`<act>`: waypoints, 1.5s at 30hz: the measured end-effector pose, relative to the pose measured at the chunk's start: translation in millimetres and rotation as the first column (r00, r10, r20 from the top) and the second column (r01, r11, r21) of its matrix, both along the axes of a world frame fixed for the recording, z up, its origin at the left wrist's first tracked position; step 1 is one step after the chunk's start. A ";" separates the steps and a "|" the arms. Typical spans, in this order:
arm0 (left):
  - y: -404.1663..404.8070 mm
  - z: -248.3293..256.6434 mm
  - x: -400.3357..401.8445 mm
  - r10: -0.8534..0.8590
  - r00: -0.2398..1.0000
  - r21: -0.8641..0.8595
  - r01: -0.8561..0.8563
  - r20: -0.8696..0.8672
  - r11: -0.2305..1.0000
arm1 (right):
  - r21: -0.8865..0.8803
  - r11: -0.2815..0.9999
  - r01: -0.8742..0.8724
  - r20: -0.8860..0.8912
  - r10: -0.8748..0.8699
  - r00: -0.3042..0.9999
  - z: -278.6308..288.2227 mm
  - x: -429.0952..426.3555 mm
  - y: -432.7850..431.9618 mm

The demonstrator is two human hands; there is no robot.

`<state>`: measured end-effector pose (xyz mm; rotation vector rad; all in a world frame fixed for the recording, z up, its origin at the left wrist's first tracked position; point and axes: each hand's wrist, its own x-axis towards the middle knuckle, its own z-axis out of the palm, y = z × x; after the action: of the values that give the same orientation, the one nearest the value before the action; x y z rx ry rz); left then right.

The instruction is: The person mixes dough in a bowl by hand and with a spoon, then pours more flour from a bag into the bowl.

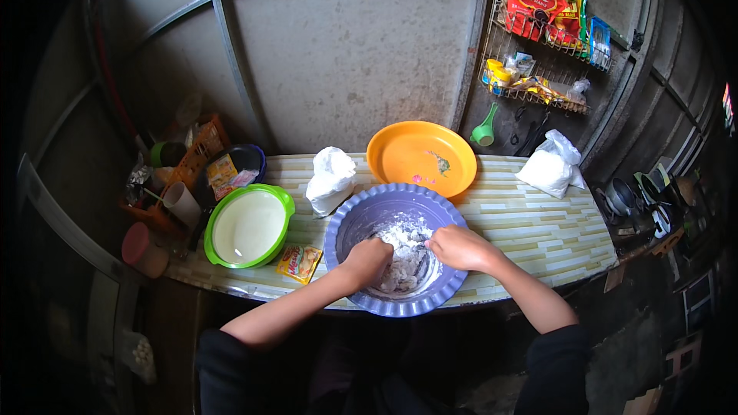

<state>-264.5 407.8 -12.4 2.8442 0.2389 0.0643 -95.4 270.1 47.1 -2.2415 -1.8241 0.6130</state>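
Observation:
A purple basin with a scalloped rim (398, 309) stands at the table's front edge, holding white flour and lumpy, damp dough (403, 271). My left hand (369, 262) is curled at the basin's left inner side, its fingertips hidden against the mixture. My right hand (458, 248) reaches over the right rim, its fingers bent and close together above the flour. Whether either hand pinches some dough cannot be told. Left of the basin lies a yellow seasoning packet (300, 263). Behind it stands an open plastic bag of white powder (330, 181).
An orange basin (421, 129) sits behind the purple one. A green-rimmed bowl with whitish contents (251, 227), a dark pan with packets (256, 155) and an orange crate (196, 153) are left. Another bag of white powder (550, 170) stands right, below a wire rack (542, 95).

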 end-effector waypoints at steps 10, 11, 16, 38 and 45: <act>3.8 10.4 3.7 0.036 0.996 -0.038 -0.039 -0.084 0.999 | 0.097 0.995 0.001 -0.018 0.001 1.000 -7.2 2.2 -2.6; 4.5 21.8 -3.2 0.031 0.999 -0.056 -0.034 -0.041 0.998 | 0.102 0.995 0.006 -0.020 -0.004 1.000 -6.0 2.4 -3.3; -2.8 42.9 -10.2 0.189 0.978 -0.144 -0.175 0.090 0.974 | 0.090 0.995 0.050 -0.118 -0.039 0.992 -15.2 11.4 -2.3; -5.3 68.0 -24.4 0.293 0.909 -0.266 -0.216 0.297 0.940 | 0.211 0.976 0.050 0.127 -0.078 0.989 8.4 -12.9 -17.9; 2.0 47.7 -12.0 0.106 0.913 -0.314 0.026 0.393 0.949 | 0.321 0.943 -0.089 0.202 0.023 0.979 9.6 -26.8 -25.7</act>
<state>-276.5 409.8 35.2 2.4365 0.1962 0.5693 -122.2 244.5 56.7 -2.0897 -1.9181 0.0823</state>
